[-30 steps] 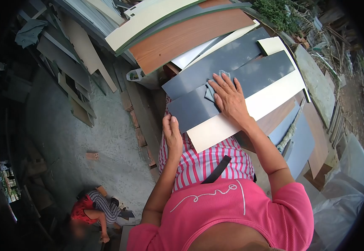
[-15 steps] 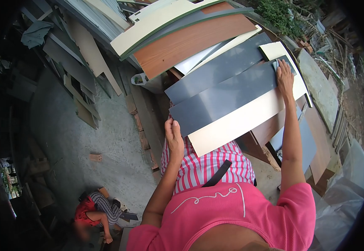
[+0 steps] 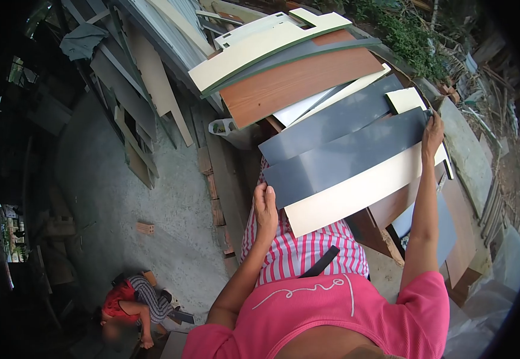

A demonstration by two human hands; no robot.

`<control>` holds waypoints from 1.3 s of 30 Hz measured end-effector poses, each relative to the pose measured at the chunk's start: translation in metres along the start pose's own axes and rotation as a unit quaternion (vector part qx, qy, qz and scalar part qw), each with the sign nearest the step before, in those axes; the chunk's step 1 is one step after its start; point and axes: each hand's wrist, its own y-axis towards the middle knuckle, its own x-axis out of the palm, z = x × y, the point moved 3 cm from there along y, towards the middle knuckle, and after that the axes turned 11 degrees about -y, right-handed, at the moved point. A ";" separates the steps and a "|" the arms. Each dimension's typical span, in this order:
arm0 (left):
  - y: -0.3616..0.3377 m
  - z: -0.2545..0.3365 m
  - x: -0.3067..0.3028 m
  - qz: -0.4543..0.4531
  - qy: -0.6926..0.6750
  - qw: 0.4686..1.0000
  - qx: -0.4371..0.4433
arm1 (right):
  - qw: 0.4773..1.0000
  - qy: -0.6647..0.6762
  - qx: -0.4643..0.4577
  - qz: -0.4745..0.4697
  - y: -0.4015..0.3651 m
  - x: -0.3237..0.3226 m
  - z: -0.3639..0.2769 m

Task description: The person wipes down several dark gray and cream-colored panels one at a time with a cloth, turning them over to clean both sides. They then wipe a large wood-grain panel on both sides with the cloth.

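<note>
A long dark grey panel (image 3: 350, 158) lies slanted in front of me, over a cream panel (image 3: 356, 190). My left hand (image 3: 265, 206) grips the dark panel's near left end, thumb at its edge. At the far right end my right hand (image 3: 432, 134) is closed around a small grey cloth (image 3: 429, 113), against the panel's edge. Another dark grey panel (image 3: 332, 122) lies just beyond. Behind it are a reddish-brown wood panel (image 3: 299, 84) and a curved cream panel (image 3: 266, 51).
A person in red (image 3: 122, 305) crouches at the lower left. More boards (image 3: 146, 72) lean at the upper left. A brick (image 3: 145, 228) sits on the concrete floor (image 3: 104, 197). A white bag (image 3: 230, 130) stands beside the stack. Clear plastic sheeting (image 3: 496, 299) is at lower right.
My right hand has shifted from lying flat on the panel's top to its far right end, fingers now bent at the edge. My left hand stays at the left end. The whole view has shifted.
</note>
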 end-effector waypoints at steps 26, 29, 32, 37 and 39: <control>0.304 0.070 -0.059 0.085 -0.118 0.975 -0.167 | 0.960 0.146 -0.176 -0.160 -0.130 -0.061 -0.156; 0.317 0.066 -0.052 0.093 -0.177 0.956 -0.215 | 0.960 0.147 -0.173 -0.162 -0.130 -0.063 -0.156; 0.324 0.068 -0.046 0.121 -0.214 0.938 -0.243 | 0.960 0.154 -0.180 -0.151 -0.130 -0.061 -0.154; 0.323 0.058 -0.051 0.147 -0.278 0.914 -0.256 | 0.959 0.164 -0.181 -0.141 -0.128 -0.060 -0.151; 0.315 0.057 -0.048 0.133 -0.291 0.921 -0.221 | 0.961 0.163 -0.175 -0.137 -0.127 -0.062 -0.151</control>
